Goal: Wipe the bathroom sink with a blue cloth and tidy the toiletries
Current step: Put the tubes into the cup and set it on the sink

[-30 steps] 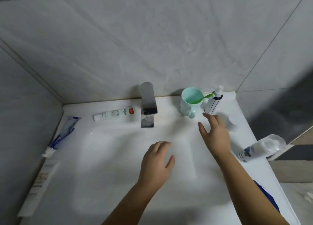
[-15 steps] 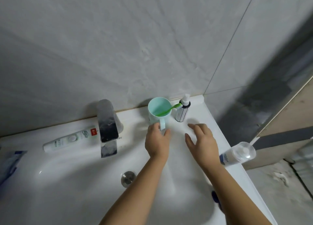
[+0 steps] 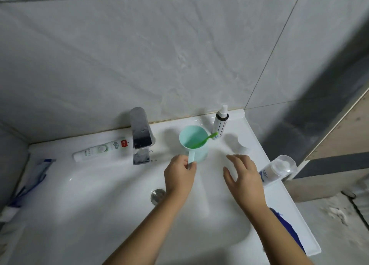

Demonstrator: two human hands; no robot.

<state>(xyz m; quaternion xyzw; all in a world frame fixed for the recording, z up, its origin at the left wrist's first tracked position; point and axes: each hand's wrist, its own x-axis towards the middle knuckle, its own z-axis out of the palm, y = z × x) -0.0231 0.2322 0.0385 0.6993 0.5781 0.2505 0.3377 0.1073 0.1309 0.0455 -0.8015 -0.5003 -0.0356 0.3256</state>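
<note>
**At the sink's back ledge: mug gripped, labels blurred**

Left hand (image 3: 179, 175) fingers pinch the handle of the teal mug (image 3: 194, 143), which holds a green toothbrush (image 3: 203, 141). Right hand (image 3: 244, 177) hovers with fingers spread, holding nothing. Blue cloth (image 3: 287, 228) lies on the right rim of the sink (image 3: 89, 195), mostly hidden by the forearm. Toothpaste tube (image 3: 101, 150) has a red tag but unreadable print. The blue lettering on the lying bottle (image 3: 277, 170) is illegible.

A mint-green cup (image 3: 200, 154) with a bright green toothbrush (image 3: 202, 141) stands out against the white sink (image 3: 99, 195), a deep blue cloth (image 3: 287, 227) at four o'clock, beneath grey marbled wall tiles (image 3: 159, 55).
</note>
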